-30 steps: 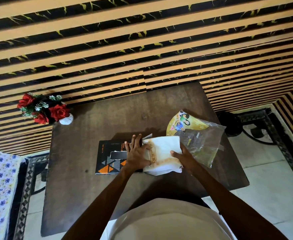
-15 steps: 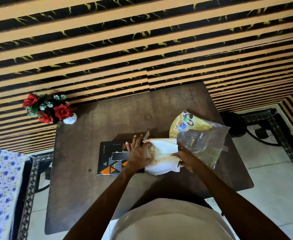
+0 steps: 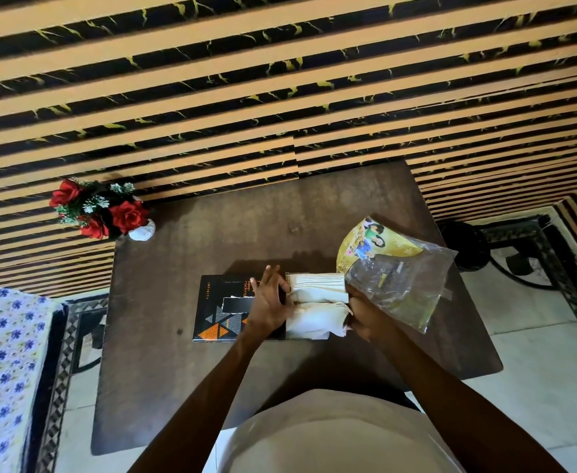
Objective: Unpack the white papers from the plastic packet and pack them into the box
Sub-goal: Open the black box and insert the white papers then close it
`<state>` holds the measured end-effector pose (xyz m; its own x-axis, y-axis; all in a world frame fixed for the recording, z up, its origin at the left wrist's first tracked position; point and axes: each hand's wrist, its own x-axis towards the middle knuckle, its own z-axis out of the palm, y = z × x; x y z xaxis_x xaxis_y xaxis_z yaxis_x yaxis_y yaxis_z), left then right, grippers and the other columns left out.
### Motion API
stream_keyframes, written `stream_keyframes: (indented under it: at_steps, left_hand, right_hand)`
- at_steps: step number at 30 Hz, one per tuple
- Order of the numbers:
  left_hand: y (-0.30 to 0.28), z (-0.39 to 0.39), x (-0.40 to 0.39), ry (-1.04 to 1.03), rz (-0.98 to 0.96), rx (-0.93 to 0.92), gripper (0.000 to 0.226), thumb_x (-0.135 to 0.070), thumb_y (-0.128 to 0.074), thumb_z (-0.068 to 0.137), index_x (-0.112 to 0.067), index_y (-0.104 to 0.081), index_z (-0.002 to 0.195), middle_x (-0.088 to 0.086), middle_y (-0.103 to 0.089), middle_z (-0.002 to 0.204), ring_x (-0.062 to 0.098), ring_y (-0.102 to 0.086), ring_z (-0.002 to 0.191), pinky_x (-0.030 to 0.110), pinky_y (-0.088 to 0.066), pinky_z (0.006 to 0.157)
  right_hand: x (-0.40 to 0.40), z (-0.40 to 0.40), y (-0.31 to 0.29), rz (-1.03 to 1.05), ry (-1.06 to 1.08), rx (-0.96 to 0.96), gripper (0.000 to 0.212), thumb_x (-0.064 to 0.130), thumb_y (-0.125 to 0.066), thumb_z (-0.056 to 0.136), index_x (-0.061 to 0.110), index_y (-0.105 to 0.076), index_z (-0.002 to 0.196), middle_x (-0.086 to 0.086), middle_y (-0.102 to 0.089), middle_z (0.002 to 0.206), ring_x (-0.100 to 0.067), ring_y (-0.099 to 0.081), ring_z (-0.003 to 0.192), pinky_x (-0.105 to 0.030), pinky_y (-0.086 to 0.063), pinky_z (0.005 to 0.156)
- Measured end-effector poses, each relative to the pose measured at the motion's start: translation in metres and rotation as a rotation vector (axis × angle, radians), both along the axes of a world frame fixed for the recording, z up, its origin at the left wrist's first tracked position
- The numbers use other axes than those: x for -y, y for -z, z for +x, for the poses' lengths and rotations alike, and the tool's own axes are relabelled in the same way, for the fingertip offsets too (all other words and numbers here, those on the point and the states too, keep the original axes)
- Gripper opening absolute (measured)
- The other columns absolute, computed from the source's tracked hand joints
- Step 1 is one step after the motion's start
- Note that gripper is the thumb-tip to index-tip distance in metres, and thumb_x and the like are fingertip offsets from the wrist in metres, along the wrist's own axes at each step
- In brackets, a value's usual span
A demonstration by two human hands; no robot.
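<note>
A stack of white papers (image 3: 317, 302) sits folded over at the middle of the dark wooden table (image 3: 184, 387). My left hand (image 3: 268, 303) presses against the stack's left side, fingers straight. My right hand (image 3: 365, 315) grips the stack's right edge. A flat black box (image 3: 220, 307) with orange triangles lies just left of the papers, partly under my left hand. The clear plastic packet (image 3: 399, 285) with a yellow printed top lies to the right, touching my right hand, and looks empty.
A white vase of red roses (image 3: 106, 213) stands at the table's far left corner. The striped wall runs behind the table. A dark fan base (image 3: 464, 247) sits on the floor at right, a blue-flowered cloth (image 3: 3, 363) at left.
The papers were lying flat and spread; now my right hand has folded the right side over toward the left, so the stack is bunched and narrower between both hands.
</note>
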<state>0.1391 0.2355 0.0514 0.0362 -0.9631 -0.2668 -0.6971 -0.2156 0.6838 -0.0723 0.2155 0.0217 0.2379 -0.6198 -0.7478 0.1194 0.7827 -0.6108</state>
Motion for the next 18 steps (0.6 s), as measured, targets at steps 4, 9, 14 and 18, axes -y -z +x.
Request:
stream_keyframes:
  at_steps: [4, 9, 14, 18]
  left_hand:
    - [0.002, 0.001, 0.0, 0.047, -0.001, 0.052, 0.019, -0.017, -0.07, 0.083, -0.01, -0.059, 0.096, 0.009, -0.034, 0.155, 0.024, -0.011, 0.151, 0.057, 0.005, 0.117]
    - [0.002, -0.009, 0.003, -0.027, -0.042, 0.135, 0.014, -0.026, -0.065, 0.088, -0.012, -0.062, 0.088, 0.006, -0.049, 0.144, 0.023, -0.034, 0.143, 0.058, -0.004, 0.12]
    - [0.001, -0.021, 0.003, -0.054, -0.056, 0.222, 0.015, -0.018, -0.061, 0.088, -0.013, -0.066, 0.101, 0.006, -0.047, 0.138, 0.022, -0.042, 0.134, 0.06, -0.001, 0.119]
    - [0.002, -0.013, 0.005, 0.188, 0.103, 0.294, 0.051, -0.02, -0.075, 0.066, -0.018, -0.065, 0.116, 0.007, -0.022, 0.158, 0.027, -0.005, 0.151, 0.061, 0.013, 0.113]
  right_hand:
    - [0.0, 0.002, -0.003, -0.065, -0.056, -0.021, 0.028, 0.021, -0.044, 0.101, 0.017, -0.064, 0.12, -0.005, -0.074, 0.108, -0.018, -0.072, 0.089, -0.032, -0.058, 0.067]
    - [-0.001, -0.012, -0.013, -0.012, -0.278, -0.149, 0.038, 0.024, -0.064, 0.09, 0.03, -0.054, 0.126, 0.002, -0.068, 0.111, -0.022, -0.067, 0.096, -0.044, -0.06, 0.071]
    - [-0.003, 0.003, -0.022, -0.039, -0.312, -0.374, 0.066, 0.063, -0.069, 0.074, 0.03, -0.054, 0.128, 0.002, -0.062, 0.121, -0.023, -0.066, 0.101, -0.038, -0.061, 0.065]
    - [-0.003, 0.011, -0.028, -0.143, -0.448, -0.375, 0.052, 0.03, -0.082, 0.074, 0.017, -0.062, 0.12, -0.003, -0.071, 0.11, -0.018, -0.069, 0.098, -0.034, -0.059, 0.072]
